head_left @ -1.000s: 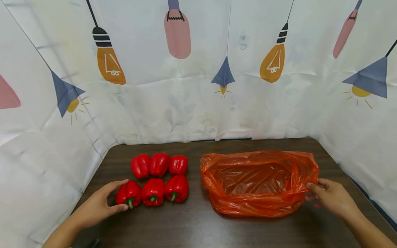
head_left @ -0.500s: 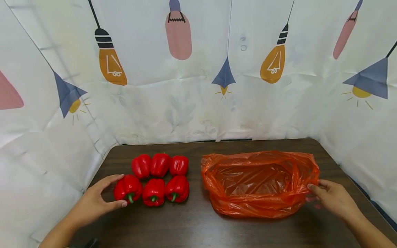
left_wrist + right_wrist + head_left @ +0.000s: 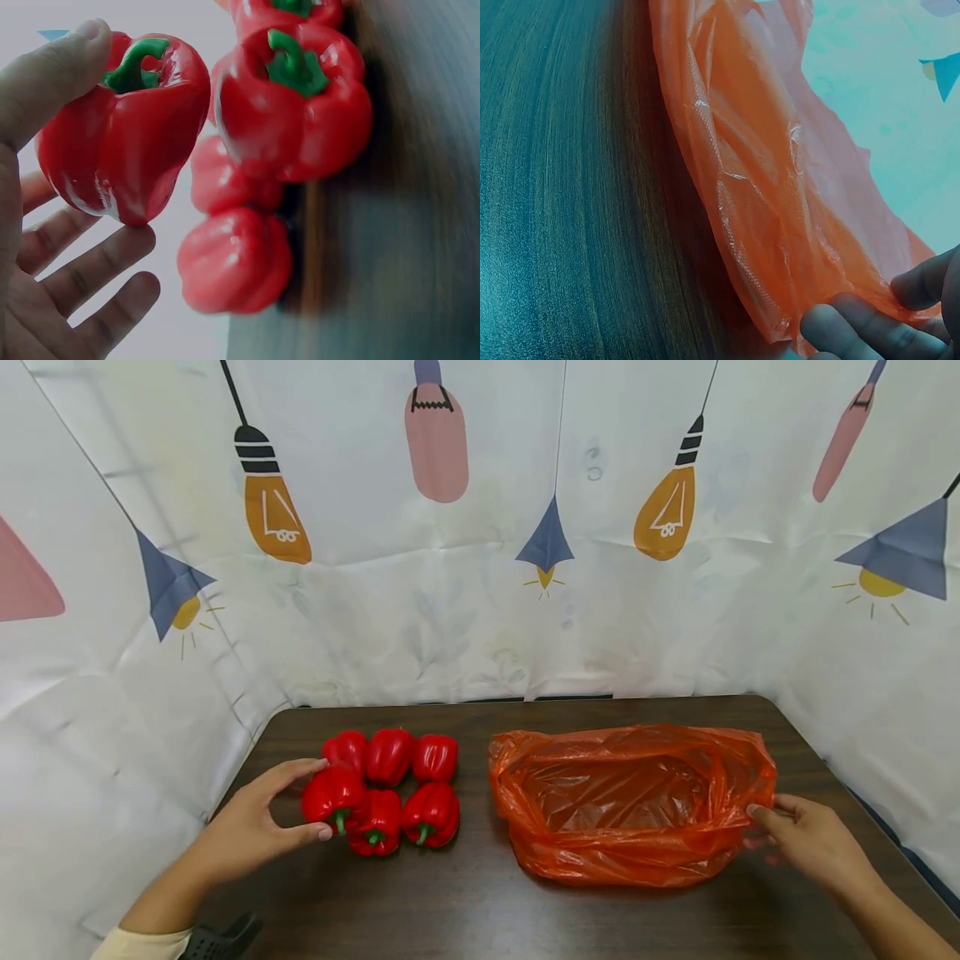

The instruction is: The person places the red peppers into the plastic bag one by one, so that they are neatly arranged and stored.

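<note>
The left hand [image 3: 251, 827] grips a glossy red bell pepper with a green stem [image 3: 333, 795], thumb curled near the stem and fingers round its far side, holding it just above the front-left of a cluster of five more red bell peppers [image 3: 405, 781] on the dark brown wooden table [image 3: 465, 910]. The right hand [image 3: 813, 843] pinches the right edge of a crumpled, translucent orange plastic bag [image 3: 630, 802], which lies open-mouthed on the table's right half.

Head view looks down over the whole table [image 3: 480, 910]; both wrist views sit close above it.
</note>
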{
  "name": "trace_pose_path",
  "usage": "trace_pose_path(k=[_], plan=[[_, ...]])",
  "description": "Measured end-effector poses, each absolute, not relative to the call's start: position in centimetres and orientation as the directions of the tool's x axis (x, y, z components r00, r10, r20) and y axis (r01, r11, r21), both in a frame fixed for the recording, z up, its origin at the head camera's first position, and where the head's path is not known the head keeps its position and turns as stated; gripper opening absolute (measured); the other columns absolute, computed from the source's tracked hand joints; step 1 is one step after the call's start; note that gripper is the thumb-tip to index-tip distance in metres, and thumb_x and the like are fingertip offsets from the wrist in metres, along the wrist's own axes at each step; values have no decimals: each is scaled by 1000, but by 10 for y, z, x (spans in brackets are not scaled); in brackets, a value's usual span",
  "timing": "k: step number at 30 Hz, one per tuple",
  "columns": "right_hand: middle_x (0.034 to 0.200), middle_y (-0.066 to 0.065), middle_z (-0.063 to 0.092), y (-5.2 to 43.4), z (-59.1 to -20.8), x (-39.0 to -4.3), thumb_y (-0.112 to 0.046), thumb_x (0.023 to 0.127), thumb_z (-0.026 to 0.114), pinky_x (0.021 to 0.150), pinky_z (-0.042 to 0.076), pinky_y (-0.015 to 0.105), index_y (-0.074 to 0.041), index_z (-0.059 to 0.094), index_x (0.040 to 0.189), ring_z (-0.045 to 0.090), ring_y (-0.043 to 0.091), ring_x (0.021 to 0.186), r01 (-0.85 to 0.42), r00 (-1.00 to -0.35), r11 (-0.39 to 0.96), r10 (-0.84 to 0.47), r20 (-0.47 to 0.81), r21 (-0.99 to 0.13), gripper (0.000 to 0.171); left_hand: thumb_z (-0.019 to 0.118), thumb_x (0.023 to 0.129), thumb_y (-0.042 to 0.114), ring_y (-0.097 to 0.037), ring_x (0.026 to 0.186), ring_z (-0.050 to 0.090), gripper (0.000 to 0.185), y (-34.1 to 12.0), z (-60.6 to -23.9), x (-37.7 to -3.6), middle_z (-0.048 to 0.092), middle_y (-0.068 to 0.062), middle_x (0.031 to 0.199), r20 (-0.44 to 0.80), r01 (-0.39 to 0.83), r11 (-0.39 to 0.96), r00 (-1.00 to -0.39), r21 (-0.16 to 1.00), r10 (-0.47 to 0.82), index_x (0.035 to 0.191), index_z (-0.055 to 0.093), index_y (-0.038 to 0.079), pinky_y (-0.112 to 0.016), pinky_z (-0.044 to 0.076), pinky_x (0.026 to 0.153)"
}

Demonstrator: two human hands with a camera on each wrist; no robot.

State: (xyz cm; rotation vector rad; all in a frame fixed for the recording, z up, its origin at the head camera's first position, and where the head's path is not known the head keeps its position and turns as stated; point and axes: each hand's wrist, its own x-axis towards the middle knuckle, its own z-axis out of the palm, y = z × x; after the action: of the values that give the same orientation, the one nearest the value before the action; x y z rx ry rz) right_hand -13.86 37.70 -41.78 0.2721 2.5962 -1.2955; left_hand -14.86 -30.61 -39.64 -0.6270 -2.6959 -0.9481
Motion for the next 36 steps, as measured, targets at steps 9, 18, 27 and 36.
trace_pose_path(k=[9, 18, 27, 36], plan=[[97, 15, 77, 375, -417, -140, -40, 110, 45, 68, 61, 37, 21, 33, 145, 74, 23, 87, 270, -957, 598, 81, -278, -755, 72, 93, 76, 36, -10, 104, 61, 80, -280, -393, -156, 59, 0, 137, 319, 501, 670, -865, 548, 387, 144, 56, 15, -29, 54, 88], [97, 15, 77, 373, -419, -138, -38, 110, 46, 68, 60, 36, 21, 37, 143, 74, 21, 84, 271, -959, 581, 92, -269, -768, 68, 89, 76, 48, -15, 116, 58, 81, -252, -391, -161, 55, 4, 142, 276, 503, 622, -860, 600, 429, 145, 55, 21, -39, 56, 91], [99, 14, 76, 373, -420, -136, -41, 109, 47, 69, 61, 38, 20, 34, 146, 74, 22, 86, 291, -953, 560, 100, -285, -776, 72, 87, 76, 54, -22, 118, 56, 81, -221, -386, -162, 52, 5, 143, 234, 480, 576, -862, 662, 449, 145, 54, 27, -46, 59, 86], [98, 13, 77, 372, -421, -135, -42, 109, 48, 70, 61, 38, 18, 42, 142, 74, 22, 85, 290, -954, 552, 104, -281, -782, 68, 87, 76, 55, -23, 128, 52, 82, -190, -384, -169, 52, 10, 143, 236, 515, 563, -837, 647, 494, 145, 54, 28, -49, 57, 90]])
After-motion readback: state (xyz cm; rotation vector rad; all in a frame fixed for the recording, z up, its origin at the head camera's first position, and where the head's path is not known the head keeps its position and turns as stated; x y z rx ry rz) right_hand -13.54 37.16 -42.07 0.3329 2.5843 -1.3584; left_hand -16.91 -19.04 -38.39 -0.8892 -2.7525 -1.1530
